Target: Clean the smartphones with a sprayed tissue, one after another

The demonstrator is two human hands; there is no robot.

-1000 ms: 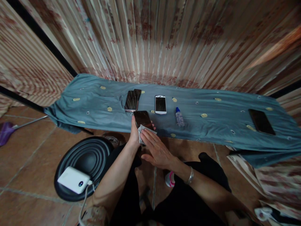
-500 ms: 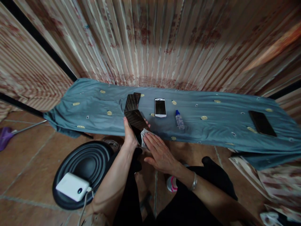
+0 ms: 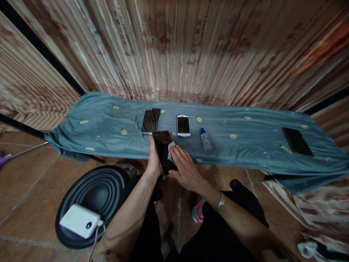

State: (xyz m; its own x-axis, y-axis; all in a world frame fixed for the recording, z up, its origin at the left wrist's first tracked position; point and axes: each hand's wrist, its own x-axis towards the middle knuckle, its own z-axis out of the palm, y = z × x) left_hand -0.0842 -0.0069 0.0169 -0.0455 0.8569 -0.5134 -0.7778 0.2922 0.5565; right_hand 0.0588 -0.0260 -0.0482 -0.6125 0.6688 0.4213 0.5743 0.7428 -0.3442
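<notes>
Dark phone (image 3: 163, 151) is sitting upright-tilted in the left hand (image 3: 153, 163), whose fingers are curling round its left edge, just near of the blue-grey cloth (image 3: 109, 123) covering the long table. Right hand (image 3: 185, 169) is lying flat with fingers together, pressing a small white wipe (image 3: 171, 150) against the phone's glass on its right side. Just beyond, on the cloth, two dark phones (image 3: 149, 120) are lying stacked and overlapping, a white phone (image 3: 183, 125) is lying to their right, and a small bottle (image 3: 205, 139) with a blue cap is lying on its side further right; its label is too small to read. Another black phone (image 3: 297, 141) is resting well apart at the far right. Near left, a white power bank (image 3: 80, 221) is sitting on a black ribbed disc (image 3: 89, 193); no writing anywhere is proving legible, and the phone's lower end is hiding behind the hands
</notes>
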